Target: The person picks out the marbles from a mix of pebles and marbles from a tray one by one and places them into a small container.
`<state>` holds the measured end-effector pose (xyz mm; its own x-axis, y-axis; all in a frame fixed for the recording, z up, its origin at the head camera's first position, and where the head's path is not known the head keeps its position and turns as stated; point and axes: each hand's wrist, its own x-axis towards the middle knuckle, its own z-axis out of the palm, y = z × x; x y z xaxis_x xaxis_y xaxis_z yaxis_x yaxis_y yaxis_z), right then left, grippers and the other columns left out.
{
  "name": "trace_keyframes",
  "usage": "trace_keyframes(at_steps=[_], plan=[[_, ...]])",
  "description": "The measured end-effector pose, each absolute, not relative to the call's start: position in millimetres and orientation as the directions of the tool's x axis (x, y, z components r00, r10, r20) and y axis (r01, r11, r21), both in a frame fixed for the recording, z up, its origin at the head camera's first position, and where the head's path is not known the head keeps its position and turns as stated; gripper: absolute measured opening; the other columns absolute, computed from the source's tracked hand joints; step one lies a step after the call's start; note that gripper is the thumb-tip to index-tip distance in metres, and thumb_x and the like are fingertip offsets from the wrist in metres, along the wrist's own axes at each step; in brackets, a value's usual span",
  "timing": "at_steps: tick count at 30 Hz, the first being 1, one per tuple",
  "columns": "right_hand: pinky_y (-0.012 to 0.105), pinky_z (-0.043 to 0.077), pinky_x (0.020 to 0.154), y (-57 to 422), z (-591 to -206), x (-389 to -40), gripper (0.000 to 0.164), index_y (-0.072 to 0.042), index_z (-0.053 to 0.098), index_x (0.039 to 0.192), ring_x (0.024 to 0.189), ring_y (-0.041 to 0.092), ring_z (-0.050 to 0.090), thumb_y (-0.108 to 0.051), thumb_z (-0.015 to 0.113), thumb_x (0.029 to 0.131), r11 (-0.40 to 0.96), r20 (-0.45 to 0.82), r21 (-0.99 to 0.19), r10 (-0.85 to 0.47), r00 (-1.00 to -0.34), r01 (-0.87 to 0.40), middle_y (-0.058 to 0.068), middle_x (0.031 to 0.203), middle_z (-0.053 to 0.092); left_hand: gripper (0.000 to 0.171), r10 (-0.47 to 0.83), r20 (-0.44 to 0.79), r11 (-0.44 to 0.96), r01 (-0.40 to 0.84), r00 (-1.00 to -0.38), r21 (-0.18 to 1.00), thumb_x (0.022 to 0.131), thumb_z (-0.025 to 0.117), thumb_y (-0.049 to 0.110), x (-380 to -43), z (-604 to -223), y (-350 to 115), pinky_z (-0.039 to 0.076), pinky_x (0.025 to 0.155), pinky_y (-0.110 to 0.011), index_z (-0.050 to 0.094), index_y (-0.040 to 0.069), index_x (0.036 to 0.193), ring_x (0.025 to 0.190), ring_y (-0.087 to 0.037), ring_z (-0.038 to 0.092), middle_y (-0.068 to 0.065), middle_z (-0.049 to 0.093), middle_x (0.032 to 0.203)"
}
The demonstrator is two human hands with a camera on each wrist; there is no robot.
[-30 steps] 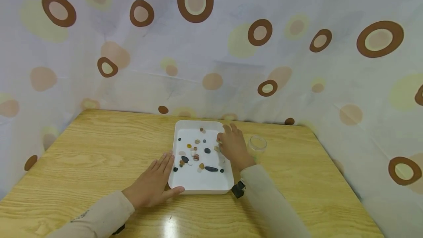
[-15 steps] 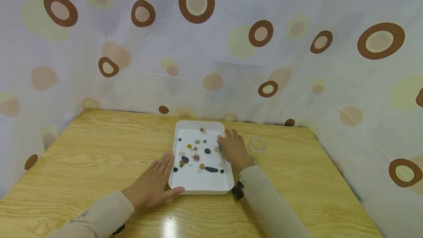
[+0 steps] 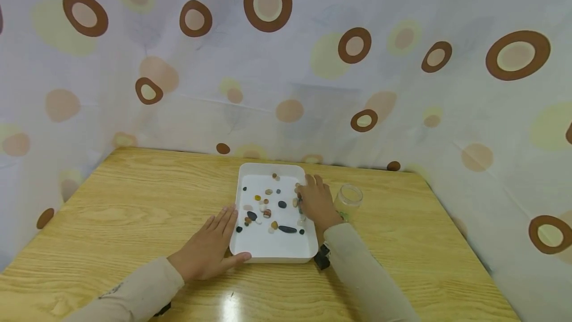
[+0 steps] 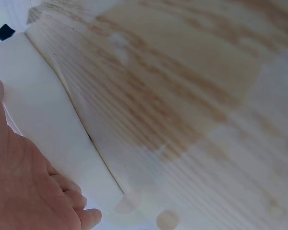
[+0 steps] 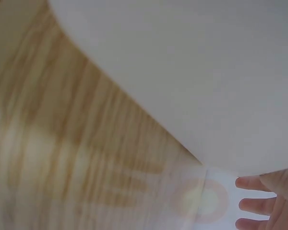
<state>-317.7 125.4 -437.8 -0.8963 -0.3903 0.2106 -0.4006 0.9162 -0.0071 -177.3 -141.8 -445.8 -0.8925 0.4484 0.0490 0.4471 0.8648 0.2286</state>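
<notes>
A white tray (image 3: 272,248) lies on the wooden table with several small pebbles scattered in it, among them a long dark pebble (image 3: 287,229). My left hand (image 3: 207,247) rests along the tray's left wall, fingers straight and thumb over the front rim. In the left wrist view its fingers lie along the tray's outer side. My right hand (image 3: 318,205) reaches over the right wall, with its fingertips low at a small dark green pebble (image 3: 301,209). I cannot tell whether they pinch it. The right wrist view shows outstretched fingers (image 5: 257,206); the tray wall hides the rest.
A clear jar (image 3: 350,198) with a few green pebbles at its bottom stands right of the tray, just beyond my right hand. Behind the table (image 3: 156,188) hangs a white cloth (image 3: 192,73) patterned with brown rings.
My right hand has come down lower at the tray's right side, its fingertips lower among the pebbles, and the green pebble has come into sight. My left hand keeps its place.
</notes>
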Motion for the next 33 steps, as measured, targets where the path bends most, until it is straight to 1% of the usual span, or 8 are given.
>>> trace_keyframes(at_steps=[6, 11, 16, 20, 24, 30, 33], plan=[[0.056, 0.044, 0.093, 126.1, -436.2, -318.4, 0.005, -0.013, 0.074, 0.089, 0.127, 0.041, 0.04, -0.013, 0.072, 0.085, 0.919, 0.203, -0.004, -0.386, -0.9, -0.395, 0.019, 0.132, 0.051, 0.1, 0.451, 0.046, 0.865, 0.449, -0.891, 0.226, 0.09, 0.035, 0.073, -177.7, -445.2, -141.1, 0.019, 0.115, -0.052, 0.016, -0.005, 0.15, 0.146, -0.035, 0.012, -0.021, 0.01, 0.158], [0.057, 0.043, 0.096, 126.1, -431.1, -316.1, 0.004, -0.011, 0.073, 0.088, 0.131, 0.041, 0.038, -0.013, 0.073, 0.085, 0.912, 0.228, -0.021, -0.395, -0.89, -0.41, 0.019, 0.136, 0.051, 0.1, 0.451, 0.045, 0.862, 0.448, -0.891, 0.237, 0.09, 0.036, 0.072, -177.7, -442.3, -140.6, 0.019, 0.115, -0.053, 0.017, -0.006, 0.15, 0.145, -0.036, 0.013, -0.022, 0.012, 0.158], [0.056, 0.045, 0.093, 125.9, -424.4, -312.0, 0.005, -0.011, 0.073, 0.088, 0.128, 0.041, 0.041, -0.013, 0.074, 0.083, 0.898, 0.275, -0.024, -0.417, -0.866, -0.44, 0.019, 0.136, 0.052, 0.1, 0.452, 0.04, 0.863, 0.448, -0.891, 0.234, 0.09, 0.035, 0.072, -178.3, -442.3, -140.6, 0.02, 0.115, -0.053, 0.017, -0.006, 0.15, 0.145, -0.036, 0.013, -0.022, 0.012, 0.158], [0.053, 0.048, 0.09, 125.8, -413.8, -306.6, 0.007, -0.011, 0.072, 0.087, 0.125, 0.038, 0.045, -0.015, 0.076, 0.082, 0.887, 0.312, 0.015, -0.442, -0.841, -0.461, 0.017, 0.133, 0.054, 0.101, 0.45, 0.038, 0.866, 0.447, -0.892, 0.223, 0.09, 0.034, 0.073, -179.0, -444.4, -141.2, 0.019, 0.115, -0.052, 0.017, -0.005, 0.15, 0.146, -0.035, 0.012, -0.021, 0.01, 0.158], [0.05, 0.049, 0.089, 127.3, -397.7, -297.5, 0.01, -0.012, 0.072, 0.087, 0.126, 0.037, 0.045, -0.018, 0.077, 0.082, 0.881, 0.341, 0.043, -0.456, -0.822, -0.471, 0.016, 0.133, 0.054, 0.101, 0.449, 0.035, 0.868, 0.445, -0.893, 0.22, 0.09, 0.033, 0.074, -178.8, -445.0, -141.6, 0.018, 0.115, -0.052, 0.016, -0.005, 0.151, 0.146, -0.035, 0.011, -0.021, 0.009, 0.158], [0.053, 0.046, 0.093, 137.5, -379.5, -283.1, 0.008, -0.013, 0.071, 0.09, 0.131, 0.037, 0.04, -0.017, 0.075, 0.084, 0.889, 0.386, -0.01, -0.419, -0.822, -0.458, 0.015, 0.137, 0.05, 0.099, 0.456, 0.041, 0.858, 0.452, -0.889, 0.245, 0.091, 0.035, 0.071, -176.3, -440.4, -140.8, 0.019, 0.115, -0.054, 0.017, -0.007, 0.15, 0.145, -0.037, 0.012, -0.022, 0.011, 0.157], [0.057, 0.042, 0.098, 146.3, -370.5, -276.1, 0.009, -0.012, 0.071, 0.093, 0.134, 0.039, 0.035, -0.017, 0.073, 0.086, 0.891, 0.388, -0.058, -0.396, -0.832, -0.451, 0.016, 0.142, 0.046, 0.098, 0.462, 0.047, 0.851, 0.457, -0.886, 0.258, 0.091, 0.037, 0.07, -175.1, -438.4, -140.2, 0.02, 0.114, -0.054, 0.018, -0.008, 0.149, 0.145, -0.037, 0.013, -0.023, 0.013, 0.157]])
